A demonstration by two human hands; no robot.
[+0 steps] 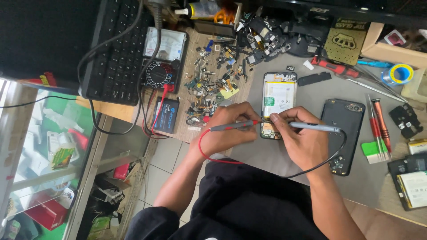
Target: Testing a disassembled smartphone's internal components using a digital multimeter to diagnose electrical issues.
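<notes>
Left hand [227,131] grasps the red-leaded probe [233,126], right hand [302,140] the black-leaded probe [313,127]; both tips converge at the 6 o'clock end of the opened phone [279,104], lengthwise 12-to-6 on the table [311,89].

Opened phone [278,104] between parts heap [213,84] and, seemingly, back cover [342,133]

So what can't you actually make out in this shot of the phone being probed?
- Head view: where the probe tips touch the opened phone; the left hand and right hand cover its lower end.
- Meter needle reading: too small, crossed by a cable.
- Heap of small parts: too small to tell apart.
- Battery pack: cut off by the right edge.
</notes>
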